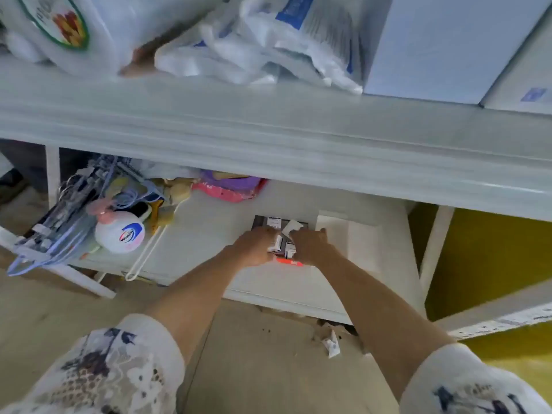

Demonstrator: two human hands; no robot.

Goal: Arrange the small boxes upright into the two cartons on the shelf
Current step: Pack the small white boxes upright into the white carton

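Observation:
On the lower shelf (209, 234) a dark open carton (258, 221) holds several small white boxes (274, 222), some upright, one tilted (292, 227). My left hand (257, 246) is over the carton's left part, fingers curled around a small white box (276, 245). My right hand (310, 245) presses beside it on another small box (289, 249). A red strip (288, 261) shows at the carton's near edge, between my wrists. A white carton (343, 231) lies just right of my right hand. The frame is blurred.
A white round bottle (119, 233), a clear pouch with cords (65, 210), a white wire hanger (143, 255) and pink and purple packets (230, 186) fill the shelf's left and back. The upper shelf (268, 135) overhangs, loaded with plastic bags (254, 40). A small box (332, 346) lies on the floor.

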